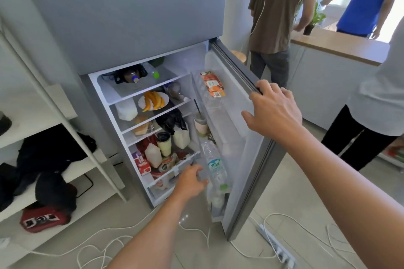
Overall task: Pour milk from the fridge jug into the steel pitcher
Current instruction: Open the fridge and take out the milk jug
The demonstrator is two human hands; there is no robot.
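The lower fridge door (244,159) stands open and my right hand (273,109) grips its top edge. My left hand (192,181) reaches low toward the bottom shelf, fingers apart, holding nothing. Three white milk jugs are inside: one (153,155) on the bottom shelf just above my left hand, one (181,137) behind it, and one (126,109) on the middle shelf at the left. No steel pitcher is in view.
A clear water bottle (216,170) stands in the door rack beside my left hand. A plate of orange fruit (153,100) sits on a shelf. White cables (98,242) and a power strip (277,249) lie on the floor. Three people stand at the right by a counter (338,48). A white shelf unit (65,129) is at the left.
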